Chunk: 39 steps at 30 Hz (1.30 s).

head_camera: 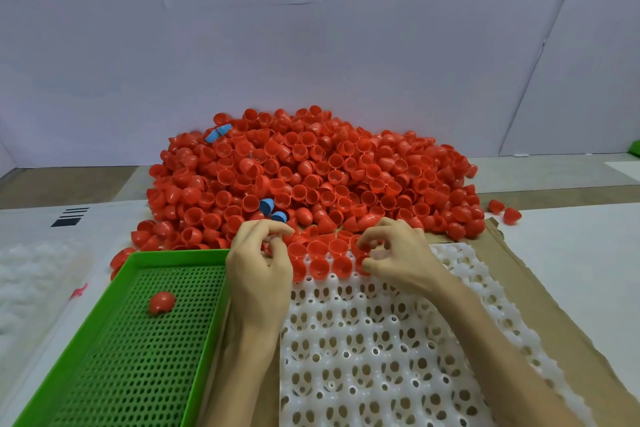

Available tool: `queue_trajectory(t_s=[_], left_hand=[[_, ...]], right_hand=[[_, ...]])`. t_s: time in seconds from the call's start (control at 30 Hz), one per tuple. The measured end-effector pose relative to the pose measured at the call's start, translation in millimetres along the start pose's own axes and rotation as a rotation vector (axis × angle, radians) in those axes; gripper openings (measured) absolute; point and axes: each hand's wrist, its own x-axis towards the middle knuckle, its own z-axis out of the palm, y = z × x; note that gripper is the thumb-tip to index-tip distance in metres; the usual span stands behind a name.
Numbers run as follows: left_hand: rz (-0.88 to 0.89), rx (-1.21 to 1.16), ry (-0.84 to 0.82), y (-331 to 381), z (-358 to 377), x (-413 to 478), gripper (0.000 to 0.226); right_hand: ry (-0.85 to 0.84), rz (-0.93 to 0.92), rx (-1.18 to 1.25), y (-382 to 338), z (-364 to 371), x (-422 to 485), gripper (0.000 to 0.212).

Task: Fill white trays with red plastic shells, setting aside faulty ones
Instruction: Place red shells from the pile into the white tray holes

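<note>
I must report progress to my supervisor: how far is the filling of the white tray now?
Done: two far rows of the white tray partly hold red shells; one shell lies in the green tray, apparently set aside. In hand: the right hand pinches another shell at the second row; the left hand curls beside, grip unclear. Left: most cells are empty, and a big pile waits.

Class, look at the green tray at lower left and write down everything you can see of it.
The green tray is rectangular and plastic-looking, with a raised rim and a flat floor pierced by rows of small holes. It lies flat at the lower left, its near end out of frame. One red shell lies dome up on its floor. Its right rim runs beside the white tray, and the left hand reaches past that rim; contact cannot be told.
</note>
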Motion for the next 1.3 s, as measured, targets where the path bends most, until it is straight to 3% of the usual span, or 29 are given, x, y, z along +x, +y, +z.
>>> queue_trajectory(t_s=[0.3, 0.5, 0.7, 0.77, 0.87, 0.93, 1.07, 1.2, 1.3], left_hand=[[-0.02, -0.032, -0.016, 1.4, 0.0, 0.6, 0.031], [-0.024, -0.055, -0.019, 4.5, -0.9, -0.3, 0.038], [-0.039, -0.063, -0.037, 1.4, 0.9, -0.7, 0.03], [-0.039, -0.067, -0.035, 1.1, 0.9, -0.4, 0.03], [-0.035, -0.065, -0.029, -0.4, 1.8, 0.3, 0.029], [-0.032, -0.048, -0.03, -0.2, 3.0, -0.5, 0.03], [-0.014, -0.01, -0.047, -1.5, 4.7, -2.8, 0.033], [-0.008, 0.0, -0.046, -3.5, 5.1, -2.4, 0.033], [-0.013, 0.02, -0.066, -5.1, 5.3, -1.9, 0.033]], right_hand=[[0.002, -0.001, -0.091, -4.6, 4.5, 0.6, 0.019], [-0.016, 0.011, -0.004, -6.0, -3.0, -2.7, 0.016], [-0.002, 0.021, 0.076, -8.6, -12.8, -7.9, 0.018], [0.071, -0.002, 0.116, -10.2, -13.7, -8.2, 0.019], [0.33, -0.026, 0.181, -8.6, -17.4, -5.2, 0.021], [0.39, 0.002, 0.156, -5.9, -19.9, 1.5, 0.019], [0.269, 0.045, 0.031, -1.2, -21.1, 28.9, 0.014], [0.129, 0.027, -0.224, 1.1, -13.9, 60.9, 0.028], [0.013, 0.07, -0.281, 5.2, -6.4, 73.5, 0.029]])
